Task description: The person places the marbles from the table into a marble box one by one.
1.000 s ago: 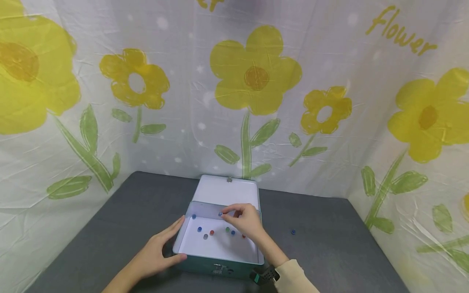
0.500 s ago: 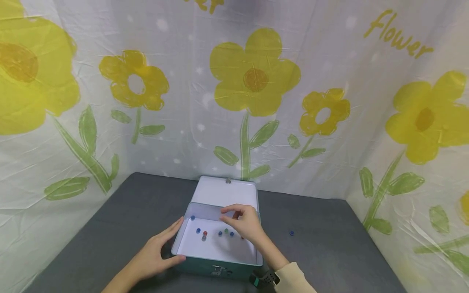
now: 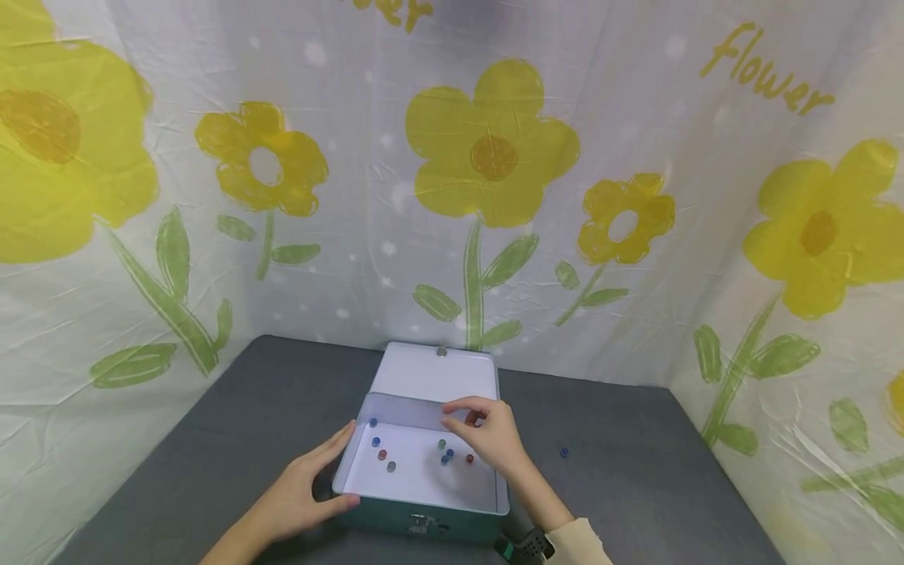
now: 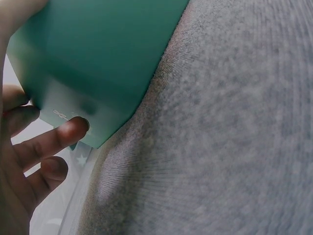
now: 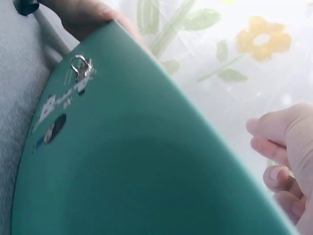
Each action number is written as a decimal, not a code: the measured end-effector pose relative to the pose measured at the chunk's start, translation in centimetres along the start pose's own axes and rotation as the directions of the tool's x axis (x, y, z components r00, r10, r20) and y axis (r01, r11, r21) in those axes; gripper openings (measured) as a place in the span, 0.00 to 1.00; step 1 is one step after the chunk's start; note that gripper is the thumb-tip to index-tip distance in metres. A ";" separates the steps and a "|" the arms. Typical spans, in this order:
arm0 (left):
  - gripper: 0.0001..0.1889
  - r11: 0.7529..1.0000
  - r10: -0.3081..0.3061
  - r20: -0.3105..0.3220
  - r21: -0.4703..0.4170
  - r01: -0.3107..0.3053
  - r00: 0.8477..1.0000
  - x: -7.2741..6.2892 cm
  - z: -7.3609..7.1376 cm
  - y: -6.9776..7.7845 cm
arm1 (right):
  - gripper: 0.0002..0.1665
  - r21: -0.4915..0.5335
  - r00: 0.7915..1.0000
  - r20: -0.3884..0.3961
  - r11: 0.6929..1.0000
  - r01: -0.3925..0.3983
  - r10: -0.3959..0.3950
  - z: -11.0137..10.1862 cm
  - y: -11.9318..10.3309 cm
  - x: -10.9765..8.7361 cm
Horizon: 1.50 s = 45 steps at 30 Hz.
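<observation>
A green metal box (image 3: pixel 381 510) with a white inside lies on the dark table. Its lid (image 3: pixel 434 377) is tipped back, away from me. Small round balls are scattered on the box floor, among them a green ball (image 3: pixel 442 444), a red ball (image 3: pixel 382 454) and a grey ball (image 3: pixel 391 467). My left hand (image 3: pixel 300 486) rests on the box's front left corner, thumb along the front, long fingers against the left side (image 4: pixel 93 44). Over the right part hovers my right hand (image 3: pixel 494 435), thumb and index finger apart with nothing between them, the other fingers loosely curled.
One blue ball (image 3: pixel 564 453) lies on the table (image 3: pixel 607 502) to the right of the box. A metal clasp (image 5: pixel 82 67) sticks out from the box front. Behind the table hangs a white curtain (image 3: pixel 353 282) with yellow flowers.
One second ago my right hand pinched a blue ball; half a second ago it had let go of it inside the box. The hand has since shifted right, and several balls have rolled.
</observation>
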State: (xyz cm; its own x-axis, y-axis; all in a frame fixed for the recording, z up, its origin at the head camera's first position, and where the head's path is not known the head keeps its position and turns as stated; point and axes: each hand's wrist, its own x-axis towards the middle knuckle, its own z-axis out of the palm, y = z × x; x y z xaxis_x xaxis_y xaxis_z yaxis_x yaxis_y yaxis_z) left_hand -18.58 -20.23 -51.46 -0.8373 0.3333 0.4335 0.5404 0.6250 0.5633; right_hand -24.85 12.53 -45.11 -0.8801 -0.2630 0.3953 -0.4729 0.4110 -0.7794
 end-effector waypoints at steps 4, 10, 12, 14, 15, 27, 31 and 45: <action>0.53 1.000 0.002 -0.004 0.002 -0.002 1.000 0.1 0.0 -0.1 | 0.07 -0.007 0.999 -0.029 1.000 0.012 -0.012 -0.8 0.7 -0.2; 0.53 1.000 0.003 -0.002 0.004 -0.003 1.000 0.0 0.0 -0.1 | 0.07 0.007 0.997 -0.083 1.000 0.000 0.000 -2.2 2.0 -1.1; 0.53 1.000 0.001 0.004 0.001 -0.001 1.000 0.0 0.0 -0.1 | 0.07 0.008 0.995 -0.104 1.000 -0.005 0.005 -2.6 2.3 -1.4; 0.53 1.000 -0.004 0.009 -0.002 0.004 1.000 0.0 0.0 0.0 | 0.08 0.007 0.992 -0.123 1.000 -0.018 0.019 -3.1 2.6 -1.6; 0.53 1.000 -0.006 0.012 -0.006 0.007 1.000 0.0 0.0 0.0 | 0.08 0.003 0.991 -0.132 1.000 -0.025 0.025 -3.4 2.8 -1.7; 0.52 1.000 0.002 -0.004 0.001 -0.002 1.000 0.1 -0.1 0.1 | 0.07 -0.039 0.978 -0.190 0.994 -0.098 0.089 -6.4 5.9 -3.2; 0.52 1.000 -0.005 0.004 -0.002 0.005 1.000 0.0 -0.1 0.1 | 0.07 -0.070 0.971 -0.212 0.989 -0.127 0.109 -7.4 7.2 -3.9; 0.53 1.000 -0.009 0.005 0.004 0.009 1.000 -0.1 0.1 -0.2 | 0.12 -0.134 0.920 -0.323 0.952 -0.275 0.220 -11.0 10.4 -5.7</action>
State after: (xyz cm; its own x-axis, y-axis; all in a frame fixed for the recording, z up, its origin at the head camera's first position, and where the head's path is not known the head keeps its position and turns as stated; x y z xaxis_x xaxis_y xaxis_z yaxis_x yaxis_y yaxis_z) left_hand -18.58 -20.32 -51.65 -0.8424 0.3311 0.4251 0.5326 0.6310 0.5640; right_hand -25.17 27.86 -50.12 -0.9281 0.1302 0.3489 -0.2139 0.5804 -0.7857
